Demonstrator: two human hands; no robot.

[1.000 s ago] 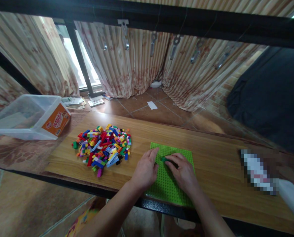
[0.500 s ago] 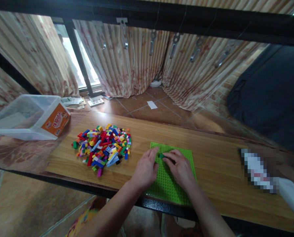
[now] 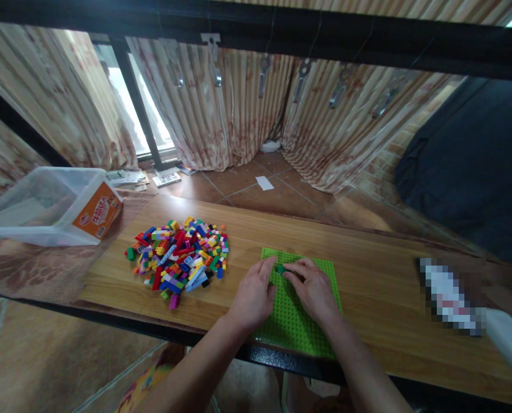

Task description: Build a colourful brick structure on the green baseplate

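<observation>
A bright green studded baseplate lies on the wooden tabletop in front of me. Near its far left part sits a small dark green toy brick. The thumb and fingers of my right hand are closed at the right side of this brick. My left hand rests over the left edge of the baseplate, fingers stretched out and their tips close to the brick's left side. To the left, a pile of mixed toy bricks in many colours is spread on the table.
A clear plastic bin with an orange label stands at the far left on a brown cloth. A blurred-out object lies on the right of the wooden table. A dark bar with metal hooks crosses above.
Both hands stay almost where they were, with the right fingers still at the dark green brick. The view has shifted very slightly.
</observation>
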